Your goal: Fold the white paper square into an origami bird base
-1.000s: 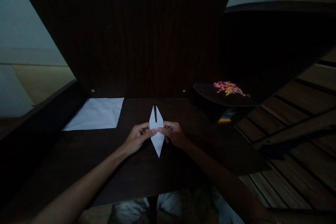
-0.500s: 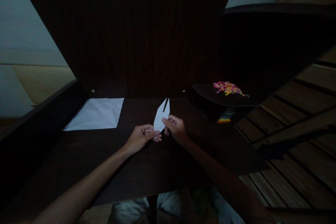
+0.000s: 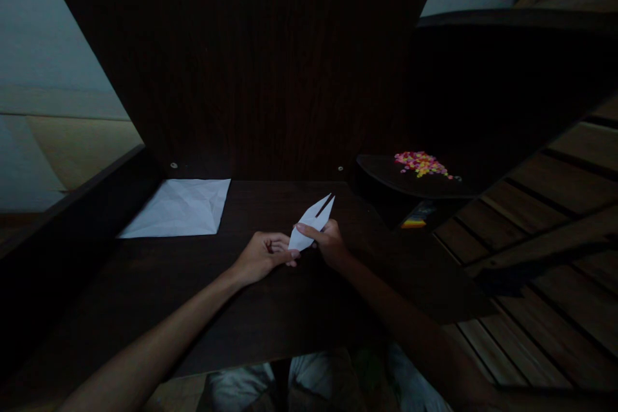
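Observation:
A small folded white paper (image 3: 311, 217), narrow and split into two points at its far end, is held between my hands over the dark desk (image 3: 232, 315). My left hand (image 3: 265, 254) pinches its near, pointed end between thumb and fingers. Across the middle of the paper lies the thumb of my right hand (image 3: 328, 241), whose other fingers are mostly hidden behind it. The split tips lean up and to the right.
A creased white paper sheet (image 3: 181, 209) lies at the desk's back left. On a curved corner shelf (image 3: 381, 170) at the right sits a pile of small colourful pieces (image 3: 421, 164). Beneath that shelf is a rainbow-striped item (image 3: 415, 219). A dark panel (image 3: 280, 77) rises behind the desk.
The folded paper has turned clockwise, its split tips swinging to the right. My right thumb now lies more level across it. Both hands still hold it.

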Tool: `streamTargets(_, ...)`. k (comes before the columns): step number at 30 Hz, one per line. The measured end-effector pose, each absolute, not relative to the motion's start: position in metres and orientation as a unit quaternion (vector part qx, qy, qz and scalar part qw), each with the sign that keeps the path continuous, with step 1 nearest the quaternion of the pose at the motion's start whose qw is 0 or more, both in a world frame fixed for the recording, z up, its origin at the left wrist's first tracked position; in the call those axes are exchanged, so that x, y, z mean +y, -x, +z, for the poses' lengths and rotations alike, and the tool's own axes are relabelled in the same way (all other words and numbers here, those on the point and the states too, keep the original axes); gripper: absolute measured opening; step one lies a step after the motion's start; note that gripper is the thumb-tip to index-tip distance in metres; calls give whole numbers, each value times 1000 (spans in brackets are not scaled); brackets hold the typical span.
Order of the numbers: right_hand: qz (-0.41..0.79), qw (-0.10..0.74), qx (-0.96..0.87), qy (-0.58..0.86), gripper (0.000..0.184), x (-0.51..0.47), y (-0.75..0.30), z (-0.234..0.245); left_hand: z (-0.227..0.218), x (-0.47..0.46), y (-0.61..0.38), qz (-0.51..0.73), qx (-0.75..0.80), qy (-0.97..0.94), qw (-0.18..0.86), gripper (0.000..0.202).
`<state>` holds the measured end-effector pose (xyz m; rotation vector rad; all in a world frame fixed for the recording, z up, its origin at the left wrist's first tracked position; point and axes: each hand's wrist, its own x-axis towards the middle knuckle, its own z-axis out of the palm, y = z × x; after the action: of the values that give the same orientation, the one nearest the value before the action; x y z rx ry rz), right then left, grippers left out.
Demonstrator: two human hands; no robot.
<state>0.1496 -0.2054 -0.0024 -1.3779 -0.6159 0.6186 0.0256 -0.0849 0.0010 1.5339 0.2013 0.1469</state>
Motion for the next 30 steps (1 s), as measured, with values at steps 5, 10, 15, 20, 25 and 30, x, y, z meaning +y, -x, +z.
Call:
streamTargets(5,277,685,-267,619,34,-205,-149,-1,1,-84,-26,56,91,-690,716,27)
streamTargets(10,281,689,-286,604,37,-204,-151,-5,0,-85,-25,93,84,-712,691,25)
streamTargets(15,275,710,-305,572,40,-203,-154,-10,2,-85,-22,192,78,-768,606,20)
streamTargets(20,231,737,-298,560,46,-204,-159,-12,5,-84,-20,244,72,-800,543,17)
streamTargets(25,249,755,-293,531,45,-202,-161,-15,4,-84,-19,297,56,-832,466,14)
streamTargets(30,300,786,-291,455,42,-201,-156,-9,4,-84,-17,348,28,-853,388,11)
